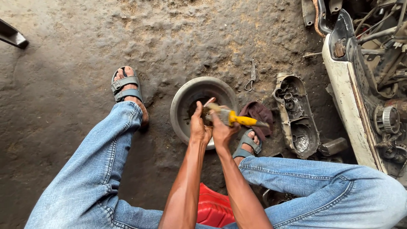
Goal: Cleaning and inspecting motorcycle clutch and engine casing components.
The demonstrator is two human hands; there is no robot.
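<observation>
My left hand point(199, 125) holds a small dark metal part over a round metal basin point(180, 106) on the ground. My right hand point(221, 129) grips a brush with a yellow handle point(242, 121), its bristles pressed against the part in my left hand. Both hands meet above the basin's right side. Dark liquid sits in the bottom of the basin. My legs in blue jeans frame the basin, feet in grey sandals.
A dark rag point(258, 112) lies right of the basin. An open engine cover point(294, 114) lies beyond it, pliers point(252, 76) above. A stripped scooter body point(360, 85) fills the right edge. I sit on a red seat point(214, 208). Dirt floor all around.
</observation>
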